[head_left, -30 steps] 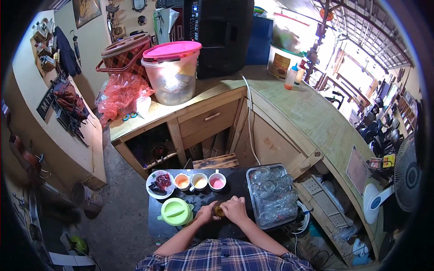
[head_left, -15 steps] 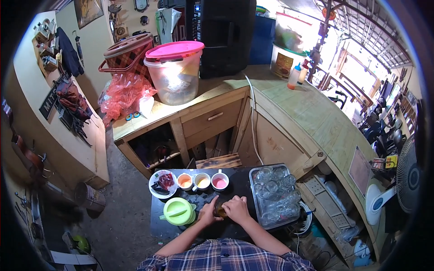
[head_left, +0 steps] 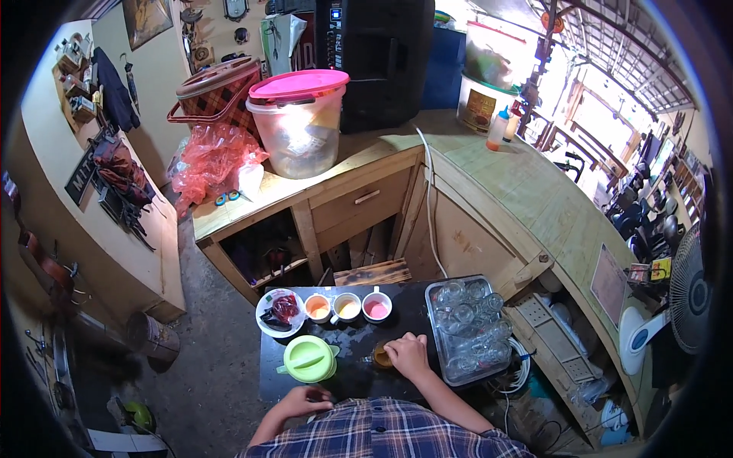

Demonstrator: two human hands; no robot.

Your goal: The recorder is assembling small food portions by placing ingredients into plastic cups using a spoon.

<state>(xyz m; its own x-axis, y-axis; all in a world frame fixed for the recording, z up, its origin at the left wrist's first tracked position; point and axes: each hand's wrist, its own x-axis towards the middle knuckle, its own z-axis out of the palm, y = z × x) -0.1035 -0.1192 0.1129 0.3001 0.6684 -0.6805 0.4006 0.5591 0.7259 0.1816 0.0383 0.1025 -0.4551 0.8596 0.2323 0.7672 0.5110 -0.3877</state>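
A small glass of brown liquid stands on the dark table. My right hand is closed at its rim, fingertips bent over the top; whether a thin utensil is also between them is hidden. At the near edge, close to my shirt, my left hand is apart from the glass, its fingers loosely stretched out and nothing visible in them. A lidded green pitcher sits left of the glass. Behind are an orange-filled cup, a pale-yellow-filled cup and a pink-filled cup.
A clear tray of upturned glass mugs lies at the table's right. In the far left corner a white bowl holds dark and red packets. Beyond runs a wooden counter with a pink-lidded tub. A fan stands right.
My left hand has let go of the glass and drawn back toward my body, left of it. My right hand stays at the glass. The view has shifted slightly.
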